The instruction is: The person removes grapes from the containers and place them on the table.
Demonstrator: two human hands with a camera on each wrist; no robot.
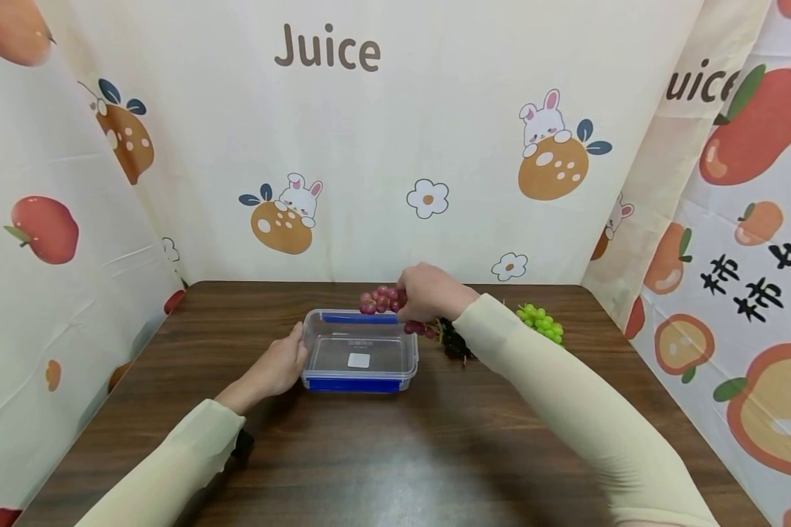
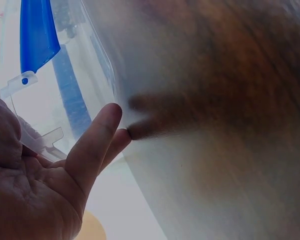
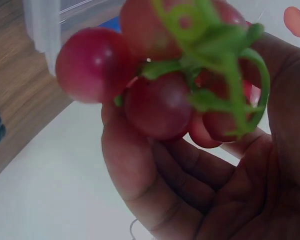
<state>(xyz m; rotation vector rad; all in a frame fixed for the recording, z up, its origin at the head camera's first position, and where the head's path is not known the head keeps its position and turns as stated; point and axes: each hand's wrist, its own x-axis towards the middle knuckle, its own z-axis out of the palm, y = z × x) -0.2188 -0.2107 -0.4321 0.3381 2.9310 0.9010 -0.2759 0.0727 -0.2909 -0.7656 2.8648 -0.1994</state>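
A clear plastic food container [image 1: 332,360] with blue strips along its long sides stands on the brown table, and no lid is on it. My left hand [image 1: 283,364] rests against its left end; in the left wrist view the fingers [image 2: 92,145] lie fairly straight beside the wall and a clear latch flap. Over the container's far right corner, my right hand [image 1: 433,293] grips a bunch of red grapes [image 1: 381,301]. Seen from the right wrist, curled fingers [image 3: 130,165] support round red grapes [image 3: 157,106] with a green stem [image 3: 232,85]. The hand hides part of the bunch.
A bunch of dark grapes [image 1: 456,341] lies right of the container, partly behind the right forearm. Farther right is a bunch of green grapes [image 1: 542,323], partly covered by the sleeve. A printed curtain [image 1: 369,146] hangs behind the table [image 1: 343,454].
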